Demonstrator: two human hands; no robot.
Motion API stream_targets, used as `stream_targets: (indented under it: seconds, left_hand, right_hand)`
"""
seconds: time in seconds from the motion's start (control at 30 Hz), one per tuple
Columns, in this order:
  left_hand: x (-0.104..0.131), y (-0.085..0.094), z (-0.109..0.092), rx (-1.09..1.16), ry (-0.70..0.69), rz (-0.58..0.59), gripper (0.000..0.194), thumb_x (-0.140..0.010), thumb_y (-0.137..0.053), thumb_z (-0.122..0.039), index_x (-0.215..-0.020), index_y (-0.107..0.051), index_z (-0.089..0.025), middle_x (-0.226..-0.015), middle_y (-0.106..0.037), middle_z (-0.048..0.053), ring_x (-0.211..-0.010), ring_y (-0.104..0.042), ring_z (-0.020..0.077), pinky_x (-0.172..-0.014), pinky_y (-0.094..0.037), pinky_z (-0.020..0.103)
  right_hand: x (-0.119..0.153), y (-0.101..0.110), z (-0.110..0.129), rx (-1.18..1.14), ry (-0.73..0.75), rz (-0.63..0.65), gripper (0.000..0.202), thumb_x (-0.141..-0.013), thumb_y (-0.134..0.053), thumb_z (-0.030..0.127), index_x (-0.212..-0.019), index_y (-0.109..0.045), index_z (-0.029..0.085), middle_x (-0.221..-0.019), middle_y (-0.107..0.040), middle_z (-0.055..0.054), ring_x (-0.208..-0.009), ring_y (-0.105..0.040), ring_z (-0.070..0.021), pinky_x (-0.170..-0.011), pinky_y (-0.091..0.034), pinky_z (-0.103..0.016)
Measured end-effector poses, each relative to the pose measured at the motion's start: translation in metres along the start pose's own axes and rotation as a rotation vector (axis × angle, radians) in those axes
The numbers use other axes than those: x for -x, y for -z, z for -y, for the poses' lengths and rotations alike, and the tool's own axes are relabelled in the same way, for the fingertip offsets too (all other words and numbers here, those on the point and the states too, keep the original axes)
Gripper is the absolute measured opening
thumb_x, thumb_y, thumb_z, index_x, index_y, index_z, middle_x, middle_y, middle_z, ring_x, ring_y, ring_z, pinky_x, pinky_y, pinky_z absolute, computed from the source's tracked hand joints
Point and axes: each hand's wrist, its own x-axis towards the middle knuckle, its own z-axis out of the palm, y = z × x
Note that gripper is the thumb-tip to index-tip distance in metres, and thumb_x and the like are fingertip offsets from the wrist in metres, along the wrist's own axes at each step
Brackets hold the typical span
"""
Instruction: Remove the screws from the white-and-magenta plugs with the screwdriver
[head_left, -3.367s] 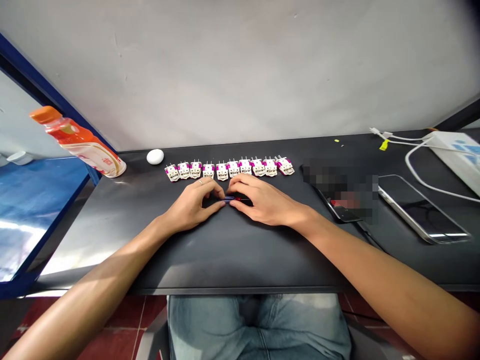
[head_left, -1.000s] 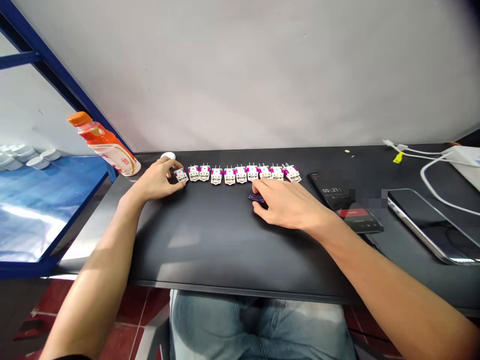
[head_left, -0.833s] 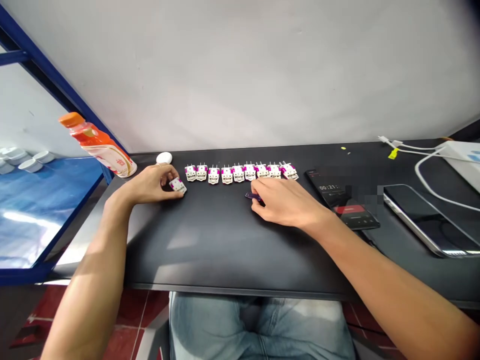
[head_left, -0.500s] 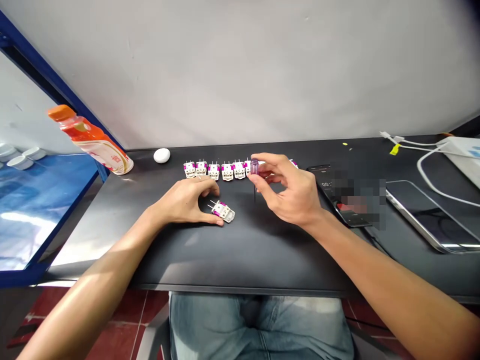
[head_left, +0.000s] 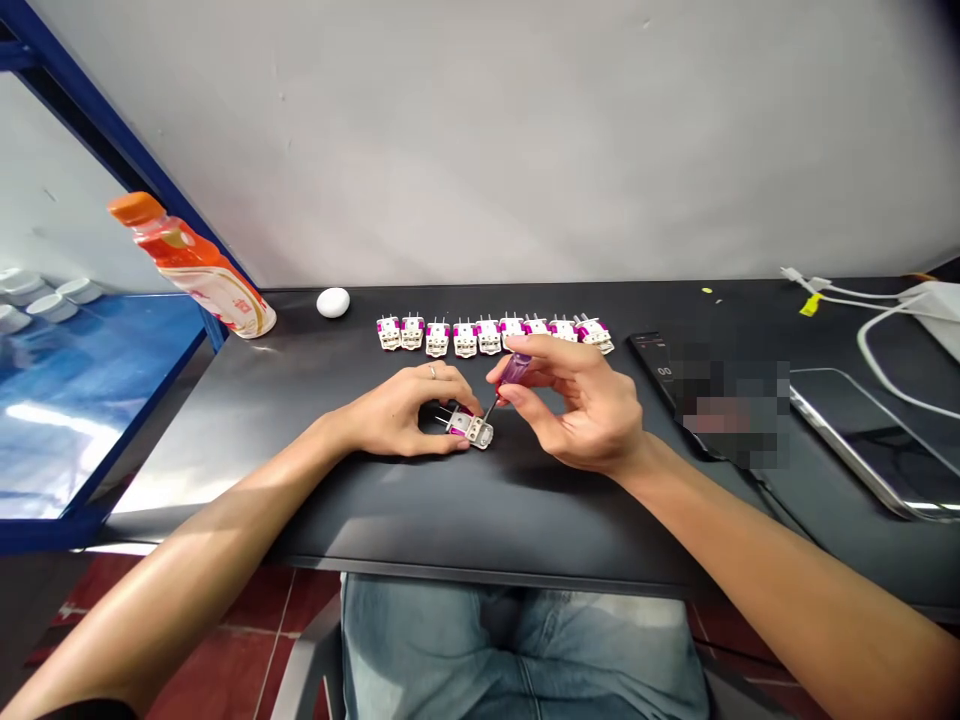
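Between the thumb and fingers of my left hand (head_left: 416, 408) lies a small white and purple plug insert (head_left: 471, 428) with two metal prongs, flat on the black table. My left hand is closed on its sides. My right hand (head_left: 581, 405) pinches the purple handle of a small screwdriver (head_left: 515, 369). The screwdriver is tilted, its thin shaft pointing down and left at the plug insert. Its tip meets the insert's far right part; whether it sits in a screw cannot be made out. Behind both hands stands a row of several similar plug inserts (head_left: 465, 338), partly hidden by my right hand.
A white egg-shaped object (head_left: 333, 303) and an orange-capped bottle (head_left: 214, 275) stand at the back left. On the right lie a black phone (head_left: 660, 375), a second phone-like device (head_left: 862, 430) and white cables (head_left: 862, 330). The table's front edge (head_left: 480, 578) runs above my lap.
My left hand has closed on the plug insert, which it held loosely between spread fingers before. The screwdriver has gone from upright beside it to tilted, its tip now at the insert.
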Motion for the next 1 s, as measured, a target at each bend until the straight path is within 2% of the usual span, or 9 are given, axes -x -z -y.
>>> stream_targets:
  seconds: [0.23,0.47,0.63,0.87,1.0]
  left_hand:
    - [0.0,-0.001,0.001,0.01,0.012,-0.003,0.025,-0.1,-0.089,-0.037,-0.12,-0.085,-0.022,-0.117,-0.086,0.011,-0.11,-0.079,0.0261,-0.104,-0.063,0.039]
    - [0.0,-0.002,0.001,0.008,0.005,-0.015,0.024,-0.1,-0.091,-0.037,-0.118,-0.084,-0.022,-0.117,-0.085,0.011,-0.109,-0.08,0.026,-0.102,-0.063,0.038]
    - [0.001,-0.003,0.003,0.007,0.005,-0.008,0.027,-0.101,-0.09,-0.039,-0.12,-0.084,-0.021,-0.118,-0.085,0.011,-0.109,-0.08,0.0253,-0.101,-0.063,0.037]
    - [0.0,-0.005,0.002,-0.038,0.022,0.001,0.029,-0.103,-0.088,-0.043,-0.12,-0.081,-0.021,-0.116,-0.082,0.011,-0.105,-0.078,0.0256,-0.097,-0.061,0.036]
    - [-0.001,-0.005,0.002,-0.015,0.019,0.022,0.028,-0.104,-0.087,-0.042,-0.118,-0.078,-0.02,-0.118,-0.082,0.011,-0.105,-0.077,0.0246,-0.095,-0.06,0.035]
  right_hand:
    - [-0.001,-0.002,0.0,-0.011,0.018,0.003,0.06,-0.106,-0.079,0.012,-0.16,-0.066,0.033,-0.131,-0.087,-0.005,-0.095,-0.09,-0.0197,-0.086,-0.082,-0.033]
    - [0.001,-0.004,-0.001,-0.004,0.003,-0.037,0.058,-0.105,-0.08,0.013,-0.158,-0.067,0.035,-0.126,-0.087,-0.004,-0.094,-0.09,-0.0196,-0.086,-0.082,-0.033]
    - [0.001,-0.005,-0.001,0.06,0.023,-0.008,0.053,-0.106,-0.079,0.016,-0.156,-0.068,0.031,-0.123,-0.088,-0.005,-0.091,-0.091,-0.0206,-0.081,-0.081,-0.033]
    - [-0.001,-0.008,0.0,0.178,0.056,-0.146,0.042,-0.099,-0.091,0.023,-0.138,-0.078,0.033,-0.107,-0.091,-0.002,-0.08,-0.089,-0.0245,-0.071,-0.079,-0.038]
    - [0.001,-0.013,0.003,0.176,0.005,-0.182,0.045,-0.1,-0.09,0.019,-0.141,-0.079,0.033,-0.115,-0.091,-0.003,-0.084,-0.09,-0.025,-0.075,-0.081,-0.041]
